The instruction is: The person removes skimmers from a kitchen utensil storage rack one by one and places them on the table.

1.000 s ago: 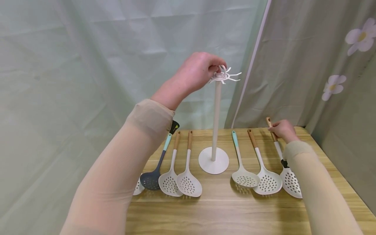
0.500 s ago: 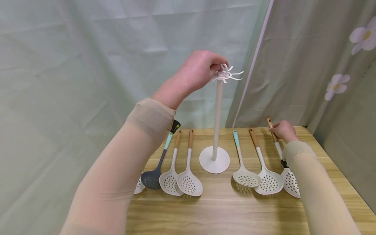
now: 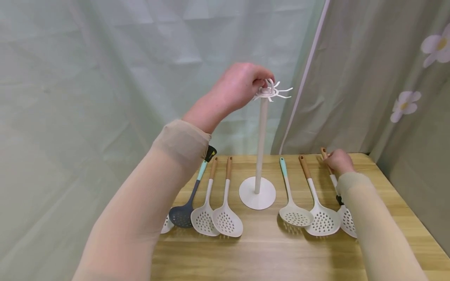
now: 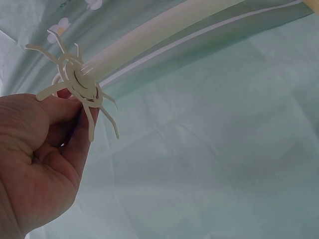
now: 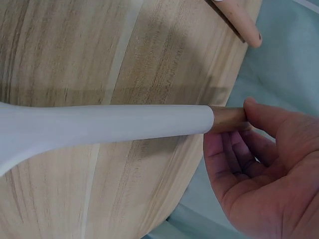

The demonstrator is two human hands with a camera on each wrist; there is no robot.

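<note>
Table: a wooden table (image 3: pixel 267 249) carries the whole spread, its far edge running along pale green curtains (image 3: pixel 105 78).
Stand: a white utensil stand (image 3: pixel 260 144) rises upright from a round base at the table's middle, topped by a crown of thin hooks (image 3: pixel 272 91).
Left hand: the left hand (image 3: pixel 239 88) is raised to the stand's top, thumb and fingertips (image 4: pixel 75 107) pinching one hook at the crown; a light hold like this should be enough to steady the pole without tipping it.
Right hand: the right hand (image 3: pixel 339 160) lies at the table's far right, thumb and fingers closed on the wooden end of the rightmost skimmer (image 3: pixel 346 222).
Grip advice: the wrist view shows the wooden handle tip (image 5: pixel 229 119) held only by its end, with the white shaft (image 5: pixel 109 127) stretching away; the bowl end looks likely to swing on lifting, so a firmer hold would be wise.
Right group: beside the held skimmer lie a wood-handled skimmer (image 3: pixel 321 220) and a teal-handled skimmer (image 3: pixel 294 214), just beside one another.
Crowding: the neighbouring wooden handle (image 3: pixel 304 167) lies close to the right hand, so a straight lift seems safest.
Left group: two white skimmers (image 3: pixel 216 222) and a dark grey skimmer (image 3: pixel 181 215) lie left of the base, partly under the left sleeve (image 3: pixel 183 142).
Hidden: another white bowl (image 3: pixel 165 225) peeks from behind the left arm; its handle cannot be seen.
</note>
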